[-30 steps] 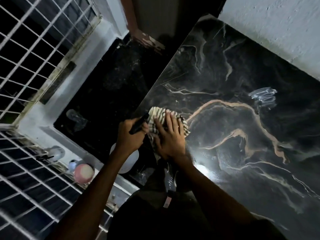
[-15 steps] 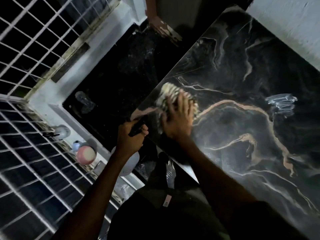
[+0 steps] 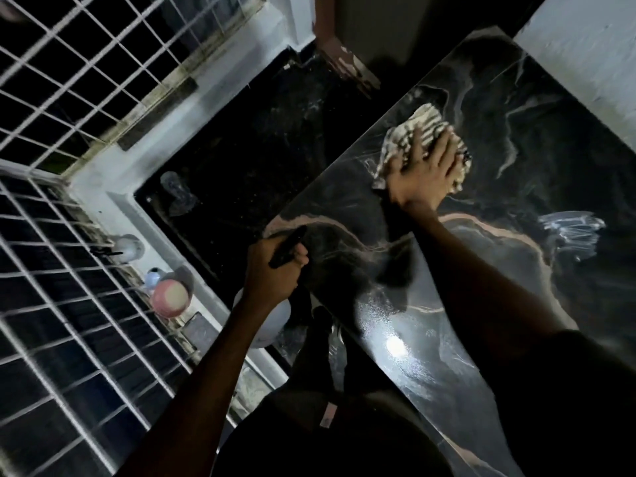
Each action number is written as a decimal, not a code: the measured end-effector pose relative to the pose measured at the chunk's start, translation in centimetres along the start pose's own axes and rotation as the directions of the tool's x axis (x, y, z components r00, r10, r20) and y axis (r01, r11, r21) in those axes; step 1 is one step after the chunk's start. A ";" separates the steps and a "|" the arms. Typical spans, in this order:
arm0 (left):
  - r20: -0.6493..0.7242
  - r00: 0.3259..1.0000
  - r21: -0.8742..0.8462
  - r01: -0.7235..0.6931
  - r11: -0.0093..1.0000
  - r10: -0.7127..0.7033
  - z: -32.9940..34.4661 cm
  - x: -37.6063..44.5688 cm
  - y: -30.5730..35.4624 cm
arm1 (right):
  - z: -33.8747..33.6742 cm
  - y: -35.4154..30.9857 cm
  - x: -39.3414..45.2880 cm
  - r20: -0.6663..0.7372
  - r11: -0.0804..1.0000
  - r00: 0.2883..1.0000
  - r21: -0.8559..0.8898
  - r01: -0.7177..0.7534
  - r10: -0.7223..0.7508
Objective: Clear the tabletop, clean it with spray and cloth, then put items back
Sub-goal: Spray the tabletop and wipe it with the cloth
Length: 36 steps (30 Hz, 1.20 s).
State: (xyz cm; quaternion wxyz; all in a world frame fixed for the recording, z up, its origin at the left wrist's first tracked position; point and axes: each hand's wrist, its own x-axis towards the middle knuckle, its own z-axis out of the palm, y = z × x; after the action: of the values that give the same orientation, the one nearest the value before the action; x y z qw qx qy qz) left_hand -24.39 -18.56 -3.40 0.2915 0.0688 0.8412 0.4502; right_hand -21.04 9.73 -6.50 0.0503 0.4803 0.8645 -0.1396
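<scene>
While the left hand (image 3: 275, 271) hangs at the near edge of the tabletop (image 3: 430, 356), fingers curled round the dark trigger head of a white spray bottle (image 3: 272, 325), the wiping step looks well in hand. Farther out, the right hand (image 3: 425, 172) lies flat, fingers straight and together, pressing the striped cloth (image 3: 418, 130) onto the dark marbled top toward its far corner. A clear plastic wrapper (image 3: 571, 232) sits to the right, apart from the cloth. My read: next comes a sweep back across the unwiped stretch, steering round or lifting that wrapper.
</scene>
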 end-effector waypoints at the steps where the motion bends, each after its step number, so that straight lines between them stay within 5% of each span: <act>1: 0.002 1.000 0.000 0.001 1.000 -0.001 0.1 0.0 0.0 | 0.9 -1.8 -1.9 0.021 0.997 0.997 0.009 0.079 -0.079; 5: 0.008 0.997 0.013 -0.075 0.997 0.075 0.2 -0.1 0.3 | 5.3 -4.9 -13.4 0.111 0.818 0.812 0.032 0.574 -0.574; 8: -0.008 0.997 0.045 -0.079 0.996 0.079 -0.3 0.0 0.2 | 6.6 -2.0 -17.4 0.162 0.701 0.687 0.042 0.712 -0.708; 10: -0.008 0.999 0.054 -0.032 0.998 0.033 -0.7 -0.1 0.1 | 5.9 2.1 -16.6 0.152 0.723 0.712 0.021 0.691 -0.685; 13: -0.006 1.000 0.033 0.017 0.999 -0.017 -0.9 -0.2 -0.1 | 3.6 7.6 -12.3 0.123 0.865 0.859 -0.013 0.502 -0.497; 16: -0.012 1.000 0.029 0.024 0.999 -0.024 -1.0 -0.4 -0.2 | 2.0 5.4 -6.5 0.027 0.982 0.983 -0.023 0.185 -0.184; 18: 0.001 1.000 0.026 0.019 0.999 -0.019 -0.8 -0.7 -0.4 | 2.1 1.0 -5.0 0.004 0.998 0.998 0.020 0.063 -0.063; 20: 0.016 1.000 0.025 0.002 1.000 -0.002 -0.4 -1.1 -0.4 | 3.2 -2.9 -6.2 0.020 0.978 0.978 0.029 0.206 -0.207; 23: 0.050 0.997 0.059 -0.054 0.997 0.051 0.1 -1.2 0.0 | 5.3 -4.4 -11.6 0.100 0.827 0.823 0.000 0.562 -0.559; 27: 0.099 0.988 0.060 -0.124 0.990 0.117 1.1 -1.0 0.9 | 6.3 2.4 -18.7 0.119 0.768 0.760 0.043 0.639 -0.639; 30: 0.171 0.979 0.072 -0.129 0.989 0.116 2.1 -0.5 1.2 | 4.6 10.8 -20.6 0.136 0.862 0.855 -0.011 0.507 -0.501; 33: 0.214 0.974 0.079 -0.097 0.992 0.078 3.4 0.0 1.3 | 1.9 15.1 -17.3 0.128 0.986 0.981 -0.067 0.153 -0.143; 36: 0.278 0.955 0.103 -0.135 0.985 0.101 4.7 0.7 2.0 | 0.8 11.9 -12.4 0.037 0.981 0.981 -0.016 -0.192 0.193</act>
State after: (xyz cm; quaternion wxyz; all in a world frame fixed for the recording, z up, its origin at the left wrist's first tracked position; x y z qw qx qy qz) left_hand -22.70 -13.73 -4.11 0.3720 0.1978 0.8133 0.4012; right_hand -4.35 5.29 -6.87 0.0831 0.5586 0.8136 -0.1383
